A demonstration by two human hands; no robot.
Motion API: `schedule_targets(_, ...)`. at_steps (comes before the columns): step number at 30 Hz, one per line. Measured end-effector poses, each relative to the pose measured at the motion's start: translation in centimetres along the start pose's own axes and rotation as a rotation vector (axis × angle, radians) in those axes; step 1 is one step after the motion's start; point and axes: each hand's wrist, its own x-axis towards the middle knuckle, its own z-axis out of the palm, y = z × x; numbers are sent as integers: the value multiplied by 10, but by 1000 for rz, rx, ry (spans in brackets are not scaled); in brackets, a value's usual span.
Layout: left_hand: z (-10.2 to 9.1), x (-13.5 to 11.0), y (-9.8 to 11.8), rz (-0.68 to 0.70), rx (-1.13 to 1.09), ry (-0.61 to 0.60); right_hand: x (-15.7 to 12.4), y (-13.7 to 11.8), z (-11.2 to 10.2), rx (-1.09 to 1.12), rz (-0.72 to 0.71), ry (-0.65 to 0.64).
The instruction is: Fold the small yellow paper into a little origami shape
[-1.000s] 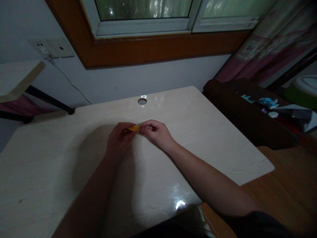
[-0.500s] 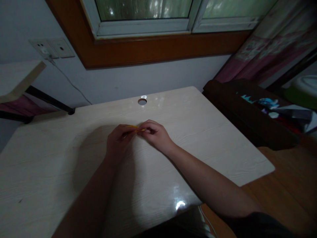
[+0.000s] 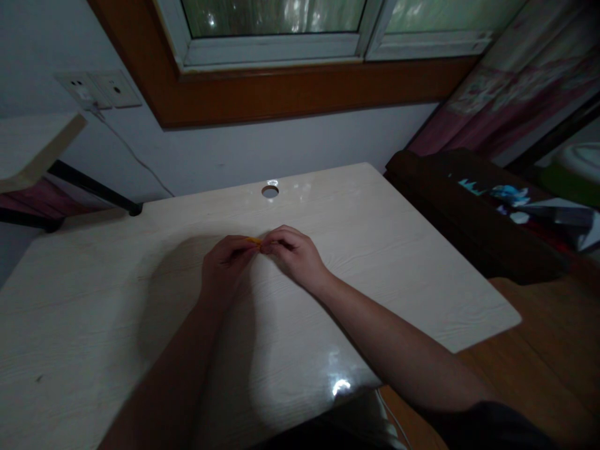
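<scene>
Between my fingertips is a small, thin yellow-orange piece (image 3: 254, 240), mostly covered by the fingers; its kind cannot be made out. My left hand (image 3: 225, 262) is closed, thumb and fingers pinching the piece from the left. From the right, my right hand (image 3: 296, 255) pinches it too, its fingertips meeting those of the left. Both hands are above the middle of a pale wood-grain table (image 3: 375, 250), and a shadow falls to the left of them.
A round cable hole (image 3: 270, 192) is near the table's back edge. At the left, a raised shelf (image 3: 37, 147) stands on black legs. Behind are a window (image 3: 272, 50) and a wall socket (image 3: 94, 90) with a white cord. Dark furniture (image 3: 450, 206) with clutter stands right.
My fingers have shifted slightly around the yellow-orange piece, and less of it shows between the right fingers. The hands and arms stay in nearly the same place.
</scene>
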Motion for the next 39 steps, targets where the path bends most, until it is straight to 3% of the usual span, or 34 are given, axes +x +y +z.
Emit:
schedule_targets(5,3,-1,3,6,-79,-6,0,-1,-1,-33,-23,-5)
schedule_targets(11,5,-1,-1,-115,-280,39,2,-1,-4,-88,-107,-36)
schedule_targets(17,4,1,-5,-171,-316,-20,2,2,-6,-122,-226,-98)
schedule_targets(23,7,0,-6,-182,-397,-17,0,6,-5,-104,-221,-63)
schedule_targets(29,7,-1,-5,-123,-381,-44,0,0,-6,-71,-186,20)
schedule_targets(39,3,-3,0,0,-198,-42,0,-3,-4,-61,-141,-4)
